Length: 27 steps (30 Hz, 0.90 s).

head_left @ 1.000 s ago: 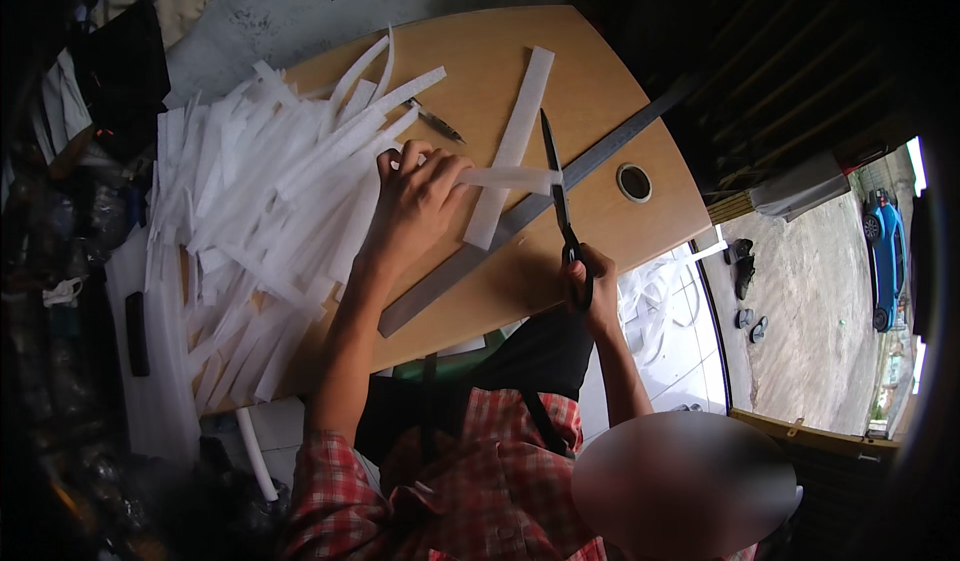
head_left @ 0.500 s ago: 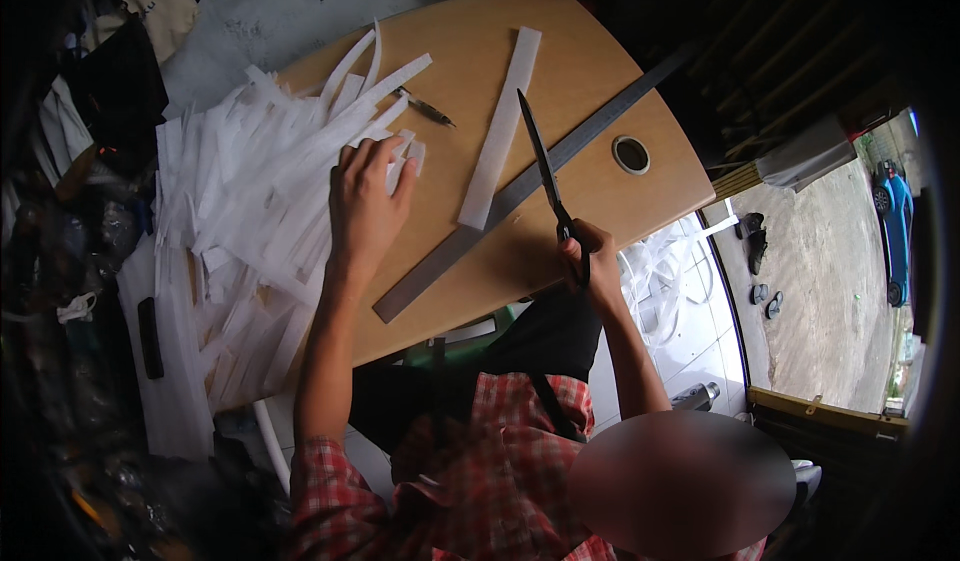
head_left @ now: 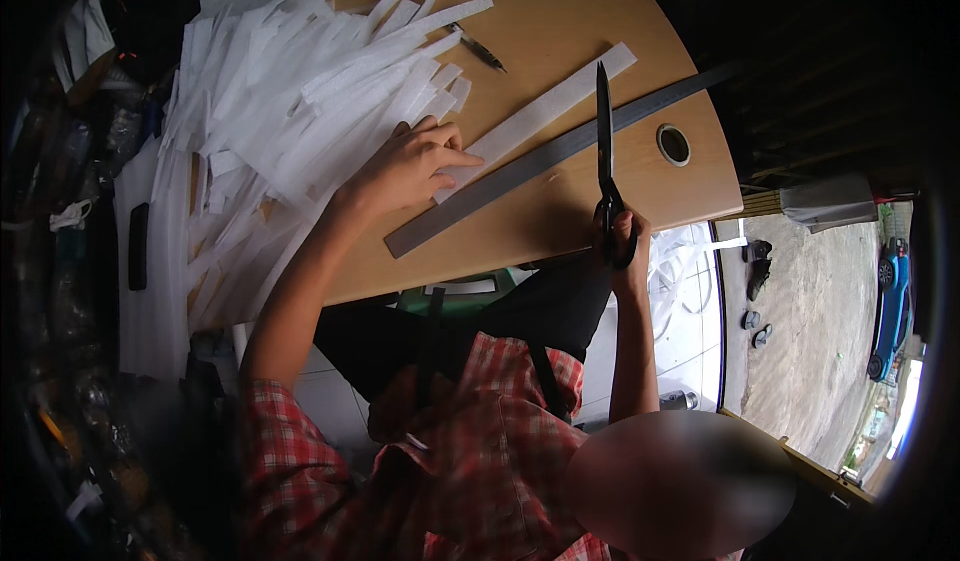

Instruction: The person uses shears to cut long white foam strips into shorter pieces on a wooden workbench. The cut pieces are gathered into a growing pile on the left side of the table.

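Observation:
My left hand [head_left: 425, 161] rests on the near end of a loose white strip [head_left: 555, 101]. Its index finger and thumb touch that end while the other fingers curl. My right hand [head_left: 625, 241] grips black-handled scissors [head_left: 606, 146] by the handles, with the blades together and pointing away from me over the table. A dark flat metal ruler [head_left: 520, 169] lies slantwise beside the strip, passing under the scissor blades. Left of my left hand spreads a big loose pile of white strips [head_left: 290, 91].
The wooden table [head_left: 570, 11] has a round cable hole [head_left: 673, 145] at right. A dark pen-like cutter [head_left: 480, 49] lies by the pile. A black oblong object [head_left: 138, 246] sits at far left. White offcuts [head_left: 680, 271] lie on the tiled floor; shoes [head_left: 759, 266] stand outside.
My left hand has come from the pile onto the strip's near end. The strip has swung round to lie nearly parallel to the ruler. The scissors stay in my right hand; the view has shifted.

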### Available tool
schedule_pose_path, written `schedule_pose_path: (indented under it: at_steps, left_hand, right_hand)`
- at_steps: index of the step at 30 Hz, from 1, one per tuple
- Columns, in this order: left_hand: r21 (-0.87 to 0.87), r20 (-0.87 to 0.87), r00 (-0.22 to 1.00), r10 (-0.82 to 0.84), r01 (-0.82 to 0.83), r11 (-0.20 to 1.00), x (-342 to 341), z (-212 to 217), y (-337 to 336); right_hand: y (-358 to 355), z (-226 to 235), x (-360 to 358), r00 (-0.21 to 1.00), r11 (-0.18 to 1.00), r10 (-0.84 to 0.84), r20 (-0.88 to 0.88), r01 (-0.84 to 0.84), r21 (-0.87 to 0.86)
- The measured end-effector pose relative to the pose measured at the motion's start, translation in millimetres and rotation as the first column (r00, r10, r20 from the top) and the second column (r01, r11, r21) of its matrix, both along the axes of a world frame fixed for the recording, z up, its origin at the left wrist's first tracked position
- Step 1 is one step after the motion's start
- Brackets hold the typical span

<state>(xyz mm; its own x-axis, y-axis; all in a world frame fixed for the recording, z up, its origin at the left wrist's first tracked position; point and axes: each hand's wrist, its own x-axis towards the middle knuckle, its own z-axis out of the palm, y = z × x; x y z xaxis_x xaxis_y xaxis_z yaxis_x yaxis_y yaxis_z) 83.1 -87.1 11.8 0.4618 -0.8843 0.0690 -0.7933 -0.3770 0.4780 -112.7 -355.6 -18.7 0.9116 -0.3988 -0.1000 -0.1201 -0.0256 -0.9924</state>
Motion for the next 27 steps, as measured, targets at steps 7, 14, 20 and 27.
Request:
schedule_pose_path:
  at_steps: [7, 14, 20, 27]
  left_hand:
    - [0.179, 0.031, 1.0, -0.006, 0.0, 0.984, -19.6, 16.8, 52.3]
    - [0.241, 0.016, 1.0, 0.014, -0.017, 0.97, -24.2, 23.9, 57.9]
    - [-0.082, 0.109, 0.988, 0.106, -0.098, 0.992, -18.6, 8.9, 24.3]
    - [-0.276, 0.057, 0.958, 0.282, -0.256, 0.926, -6.8, -28.5, -56.0]
  right_hand:
    - [5.6, 2.9, -1.0, 1.0, 1.0, 0.006, -0.009, -0.006, -0.009]
    - [0.6, -1.7, 0.5, 1.0, 1.0, 0.013, -0.019, -0.014, -0.018]
    - [-3.0, 8.2, -13.1, 0.99, 0.992, 0.124, -0.07, -0.126, -0.02]
    - [-1.3, 32.5, -60.7, 0.903, 0.942, 0.318, -0.29, -0.334, -0.007]
